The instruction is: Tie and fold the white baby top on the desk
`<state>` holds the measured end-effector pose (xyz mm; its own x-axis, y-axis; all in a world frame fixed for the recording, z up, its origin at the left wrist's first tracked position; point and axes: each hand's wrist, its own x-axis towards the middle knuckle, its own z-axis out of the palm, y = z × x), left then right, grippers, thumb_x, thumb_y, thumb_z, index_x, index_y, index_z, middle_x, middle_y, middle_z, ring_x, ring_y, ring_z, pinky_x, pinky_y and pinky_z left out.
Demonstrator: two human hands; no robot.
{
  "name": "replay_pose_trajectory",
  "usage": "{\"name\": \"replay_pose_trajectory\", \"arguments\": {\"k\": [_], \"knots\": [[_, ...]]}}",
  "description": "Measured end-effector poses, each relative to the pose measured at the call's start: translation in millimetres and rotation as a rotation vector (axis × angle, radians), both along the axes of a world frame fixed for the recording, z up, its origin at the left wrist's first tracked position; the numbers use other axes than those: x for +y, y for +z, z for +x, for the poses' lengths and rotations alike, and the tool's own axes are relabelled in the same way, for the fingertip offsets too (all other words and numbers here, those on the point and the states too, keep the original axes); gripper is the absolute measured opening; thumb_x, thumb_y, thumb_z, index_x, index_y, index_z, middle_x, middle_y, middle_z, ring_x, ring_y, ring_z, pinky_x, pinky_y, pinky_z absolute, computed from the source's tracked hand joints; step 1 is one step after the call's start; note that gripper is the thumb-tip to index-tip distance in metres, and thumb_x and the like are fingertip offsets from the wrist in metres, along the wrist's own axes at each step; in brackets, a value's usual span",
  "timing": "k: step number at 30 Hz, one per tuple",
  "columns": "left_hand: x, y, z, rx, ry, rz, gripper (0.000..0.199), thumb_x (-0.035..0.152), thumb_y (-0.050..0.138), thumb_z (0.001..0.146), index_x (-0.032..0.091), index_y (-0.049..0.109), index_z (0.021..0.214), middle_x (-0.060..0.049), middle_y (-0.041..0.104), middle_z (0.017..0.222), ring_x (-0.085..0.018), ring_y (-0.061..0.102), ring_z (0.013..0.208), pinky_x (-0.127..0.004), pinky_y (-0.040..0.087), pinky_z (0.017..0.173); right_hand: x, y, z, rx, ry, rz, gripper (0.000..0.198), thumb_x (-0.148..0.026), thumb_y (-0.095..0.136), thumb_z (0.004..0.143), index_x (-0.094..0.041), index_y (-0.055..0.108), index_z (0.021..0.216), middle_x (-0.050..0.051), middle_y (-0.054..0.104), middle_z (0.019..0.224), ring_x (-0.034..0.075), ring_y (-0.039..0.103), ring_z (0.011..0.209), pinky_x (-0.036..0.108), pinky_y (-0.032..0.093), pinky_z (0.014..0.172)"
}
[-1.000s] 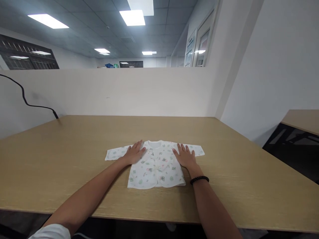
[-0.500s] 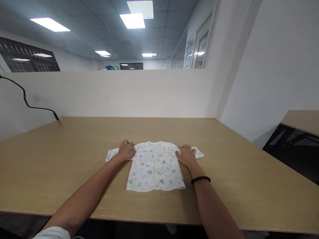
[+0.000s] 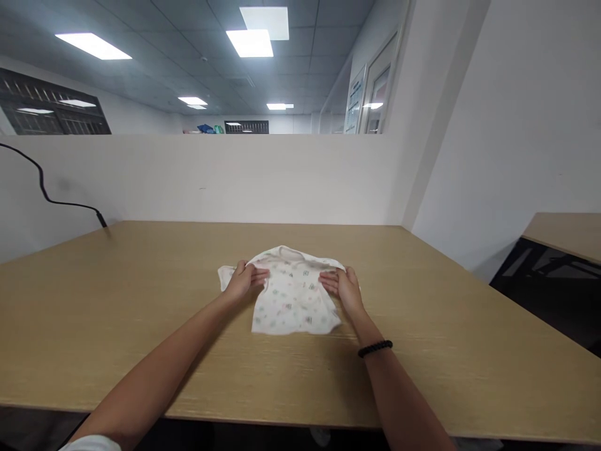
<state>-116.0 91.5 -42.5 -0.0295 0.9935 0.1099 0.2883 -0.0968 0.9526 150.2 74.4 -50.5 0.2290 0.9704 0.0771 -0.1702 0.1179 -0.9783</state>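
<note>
A small white baby shirt point(image 3: 293, 297) with a sparse printed pattern is partly raised from the table in front of me, its neckline away from me and its hem toward me. My left hand point(image 3: 244, 279) grips it at the left shoulder, thumb on top and fingers over the front. At the right shoulder my right hand point(image 3: 342, 285) pinches the cloth in the same way. The left sleeve sticks out beyond my left hand; the right sleeve is mostly hidden behind my right hand. A black beaded bracelet point(image 3: 375, 349) circles my right wrist.
The wooden table point(image 3: 154, 269) ends at a low white partition point(image 3: 253, 178) at the back. A black cable point(image 3: 70, 203) hangs down to the table's back left corner. On the right are a white wall and another table point(image 3: 563, 235).
Both hands, earlier resting on the sleeves of the flat shirt, have taken hold at its shoulders. The shirt's upper part has been lifted and its hem has shifted away from me.
</note>
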Motion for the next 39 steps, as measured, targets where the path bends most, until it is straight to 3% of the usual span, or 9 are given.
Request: {"name": "replay_pose_trajectory", "arguments": {"k": [5,8,12,17,21,29,33,36,39], "knots": [[-9,0.0,2,0.27,0.227,0.332,0.017,0.039,0.033,0.094,0.024,0.038,0.1,-0.004,0.057,0.091,-0.02,0.06,0.09,-0.035,0.047,0.082,2,7,5,-0.033,-0.041,0.345,0.027,-0.045,0.05,0.073,-0.025,0.039,0.088,0.005,0.062,0.1,0.019,0.059,0.099,0.029,0.049,0.08],[-14,-0.7,-4,0.356,0.204,0.393,0.023,0.041,0.036,0.09,0.023,0.04,0.103,0.004,0.047,0.068,-0.017,0.052,0.065,-0.03,0.043,0.068,2,8,12,-0.096,-0.033,0.388,0.025,-0.045,0.051,0.071,-0.023,0.044,0.081,0.005,0.06,0.091,0.02,0.057,0.092,0.03,0.046,0.08],[-19,2.8,-11,0.488,0.131,0.463,0.021,0.041,0.037,0.086,0.022,0.047,0.088,0.003,0.049,0.062,-0.016,0.049,0.061,-0.027,0.038,0.064,-4,8,23,-0.155,-0.143,0.357,0.025,-0.045,0.042,0.073,-0.021,0.049,0.072,0.005,0.056,0.078,0.021,0.054,0.081,0.029,0.043,0.072],[-25,12.6,-8,0.885,0.093,0.292,0.038,0.044,0.033,0.09,0.019,0.054,0.071,-0.004,0.059,0.065,-0.02,0.058,0.067,-0.028,0.036,0.062,-15,10,22,-0.651,-0.483,0.097,0.035,-0.046,0.032,0.083,-0.022,0.053,0.069,0.01,0.058,0.076,0.027,0.052,0.086,0.036,0.039,0.078],[-33,21.8,4,1.176,0.104,0.157,0.041,0.048,0.039,0.088,0.017,0.064,0.08,-0.013,0.066,0.078,-0.029,0.064,0.08,-0.033,0.042,0.069,-21,14,12,-0.926,-0.742,-0.111,0.027,-0.033,0.051,0.078,-0.022,0.061,0.099,0.015,0.057,0.103,0.036,0.046,0.105,0.046,0.035,0.087],[-50,35.2,13,1.338,0.053,0.037,0.056,0.059,0.042,0.085,0.009,0.068,0.089,-0.021,0.067,0.085,-0.036,0.065,0.084,-0.04,0.047,0.07,-28,22,16,-0.945,-1.062,-0.059,0.051,-0.01,0.045,0.074,-0.019,0.052,0.124,0.021,0.033,0.136,0.041,0.034,0.121,0.053,0.026,0.094],[-61,29.4,23,1.258,-0.149,0.297,0.052,0.056,0.037,0.089,0.013,0.067,0.086,-0.015,0.066,0.082,-0.03,0.064,0.08,-0.038,0.048,0.073,-32,23,11,-1.145,-0.878,0.13,0.045,-0.012,0.039,0.083,-0.018,0.053,0.126,0.019,0.04,0.137,0.037,0.036,0.125,0.053,0.026,0.098],[-62,13.8,31,1.117,-0.336,0.555,0.045,0.047,0.037,0.092,0.016,0.063,0.112,-0.014,0.065,0.109,-0.027,0.059,0.104,-0.039,0.044,0.092,-30,13,3,-1.324,-0.412,0.163,0.04,-0.023,0.036,0.092,-0.016,0.052,0.128,0.017,0.05,0.132,0.029,0.044,0.123,0.045,0.031,0.102],[-56,-4.8,32,1.059,-0.448,0.557,0.06,0.053,0.035,0.094,0.021,0.037,0.144,-0.012,0.038,0.149,-0.029,0.032,0.138,-0.045,0.024,0.113,-26,-5,-2,-1.464,0.036,-0.017,0.048,-0.043,0.036,0.096,-0.016,0.05,0.133,0.017,0.05,0.137,0.03,0.043,0.127,0.049,0.031,0.104]]}}
